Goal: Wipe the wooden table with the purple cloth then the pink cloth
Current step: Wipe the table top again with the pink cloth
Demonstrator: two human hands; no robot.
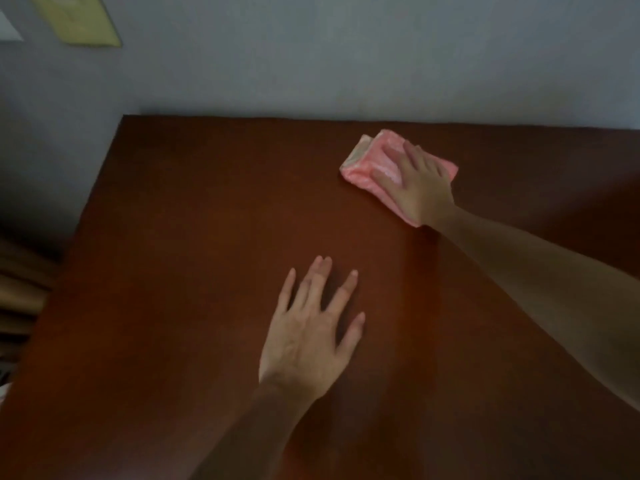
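A folded pink cloth (pixel 367 164) lies on the dark wooden table (pixel 180 237) near its far edge, right of centre. My right hand (pixel 419 185) presses flat on the cloth with straight, spread fingers and covers its near right part. My left hand (pixel 311 337) rests palm down on the bare wood near the middle of the table, fingers spread and holding nothing. No purple cloth is in view.
A grey wall (pixel 346 64) rises directly behind the table's far edge. A yellowish plate (pixel 79 22) hangs on the wall at the upper left. Past the table's left edge are brown folds of fabric (pixel 24 282).
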